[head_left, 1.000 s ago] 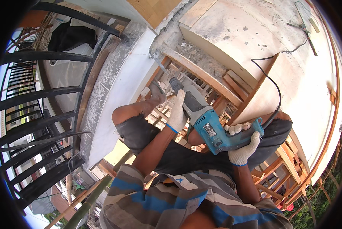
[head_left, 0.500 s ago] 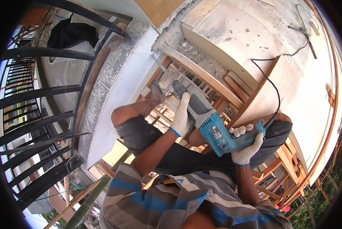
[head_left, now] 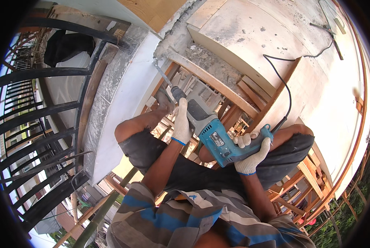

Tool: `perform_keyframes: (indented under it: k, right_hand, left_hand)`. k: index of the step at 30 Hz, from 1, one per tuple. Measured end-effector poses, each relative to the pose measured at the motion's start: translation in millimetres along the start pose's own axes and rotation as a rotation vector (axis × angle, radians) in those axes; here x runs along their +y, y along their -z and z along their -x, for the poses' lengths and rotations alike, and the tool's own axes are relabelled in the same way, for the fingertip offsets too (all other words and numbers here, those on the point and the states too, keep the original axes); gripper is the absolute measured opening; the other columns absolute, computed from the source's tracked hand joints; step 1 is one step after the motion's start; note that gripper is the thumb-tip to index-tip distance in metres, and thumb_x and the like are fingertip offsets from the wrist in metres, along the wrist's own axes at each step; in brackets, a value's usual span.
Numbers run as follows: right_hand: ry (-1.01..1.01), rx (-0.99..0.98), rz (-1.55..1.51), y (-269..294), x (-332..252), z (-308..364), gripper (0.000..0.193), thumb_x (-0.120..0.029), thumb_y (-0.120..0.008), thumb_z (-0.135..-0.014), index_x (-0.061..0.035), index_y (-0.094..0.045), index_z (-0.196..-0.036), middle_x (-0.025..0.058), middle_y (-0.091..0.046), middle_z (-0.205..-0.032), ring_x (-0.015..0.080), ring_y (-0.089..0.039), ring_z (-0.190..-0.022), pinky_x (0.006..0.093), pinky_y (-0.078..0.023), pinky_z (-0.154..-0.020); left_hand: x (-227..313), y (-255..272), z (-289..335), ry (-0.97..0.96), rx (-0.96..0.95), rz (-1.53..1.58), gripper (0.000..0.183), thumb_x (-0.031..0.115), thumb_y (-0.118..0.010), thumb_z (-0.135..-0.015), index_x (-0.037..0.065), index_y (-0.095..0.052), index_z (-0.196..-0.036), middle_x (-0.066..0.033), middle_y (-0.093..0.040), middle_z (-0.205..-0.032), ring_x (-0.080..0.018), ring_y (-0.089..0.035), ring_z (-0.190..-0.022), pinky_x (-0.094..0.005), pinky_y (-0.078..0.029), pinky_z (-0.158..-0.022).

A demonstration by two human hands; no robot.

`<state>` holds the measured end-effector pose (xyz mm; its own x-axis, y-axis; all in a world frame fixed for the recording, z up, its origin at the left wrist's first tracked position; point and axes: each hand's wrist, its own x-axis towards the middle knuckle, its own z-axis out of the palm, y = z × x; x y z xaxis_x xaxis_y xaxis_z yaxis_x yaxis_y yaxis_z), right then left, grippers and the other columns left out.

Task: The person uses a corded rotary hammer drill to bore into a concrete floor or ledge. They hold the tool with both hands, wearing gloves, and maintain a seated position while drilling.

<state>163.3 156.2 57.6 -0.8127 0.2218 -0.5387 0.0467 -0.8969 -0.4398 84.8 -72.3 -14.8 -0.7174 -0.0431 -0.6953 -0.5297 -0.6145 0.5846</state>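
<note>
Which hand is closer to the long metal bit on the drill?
The left hand. It holds the front part of the blue drill, just behind where the metal bit sticks out. The right hand is farther away, gripping the drill's back end.

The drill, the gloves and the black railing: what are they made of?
The drill: probably hard plastic, satin blue and grey, judging by its moulded vents. The gloves: apparently knitted cotton or similar, matte off-white, with a soft, textured look. The railing: perhaps painted metal, given its smooth, dark bars.
</note>
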Motion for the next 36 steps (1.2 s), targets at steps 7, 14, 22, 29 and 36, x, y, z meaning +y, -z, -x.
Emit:
perform_keyframes:
  k: [7, 14, 22, 29, 36]
  right_hand:
    - [-0.025, 0.027, -0.037, -2, 2, -1, 0.052, -0.065, -0.063, -0.103, -0.0130, -0.056, -0.105, 0.0053, -0.057, -0.080, 0.0240, -0.057, -0.073, 0.0452, -0.050, -0.082]
    - [-0.008, 0.048, -0.042, -11, 6, 0, 0.050, -0.062, -0.063, -0.104, -0.0127, -0.056, -0.105, 0.0034, -0.054, -0.076, 0.0216, -0.055, -0.069, 0.0433, -0.050, -0.080]
    - [-0.043, -0.007, -0.077, -11, 5, -1, 0.051, -0.064, -0.062, -0.104, -0.0133, -0.056, -0.104, 0.0048, -0.056, -0.081, 0.0238, -0.057, -0.077, 0.0446, -0.050, -0.085]
    - [-0.053, -0.034, -0.095, -14, 4, -8, 0.050, -0.064, -0.063, -0.104, -0.0140, -0.055, -0.104, 0.0043, -0.056, -0.081, 0.0233, -0.056, -0.077, 0.0445, -0.050, -0.087]
    - [-0.035, -0.045, -0.087, -23, 12, -6, 0.048, -0.061, -0.063, -0.105, -0.0134, -0.055, -0.105, 0.0049, -0.056, -0.082, 0.0235, -0.056, -0.079, 0.0456, -0.049, -0.090]
  left_hand:
    - [-5, 6, -11, -0.064, 0.042, 0.003, 0.065, 0.060, -0.058, -0.111, 0.004, -0.061, -0.144, -0.0089, -0.070, -0.131, -0.0198, -0.069, -0.117, -0.0372, -0.057, -0.102]
    - [0, -2, -11, -0.059, 0.065, -0.017, 0.067, 0.069, -0.055, -0.109, 0.009, -0.067, -0.135, -0.0056, -0.072, -0.124, -0.0192, -0.069, -0.111, -0.0366, -0.058, -0.098]
    - [2, 4, -18, -0.048, 0.049, 0.023, 0.064, 0.063, -0.062, -0.108, 0.006, -0.065, -0.138, -0.0065, -0.070, -0.125, -0.0188, -0.069, -0.112, -0.0366, -0.058, -0.097]
    - [3, 2, -26, -0.040, 0.057, 0.035, 0.061, 0.061, -0.062, -0.109, 0.008, -0.064, -0.138, -0.0057, -0.070, -0.122, -0.0176, -0.069, -0.110, -0.0356, -0.058, -0.096]
    - [15, -7, -29, -0.021, 0.057, 0.032, 0.070, 0.069, -0.059, -0.107, 0.006, -0.064, -0.138, -0.0096, -0.071, -0.121, -0.0236, -0.072, -0.109, -0.0409, -0.063, -0.093]
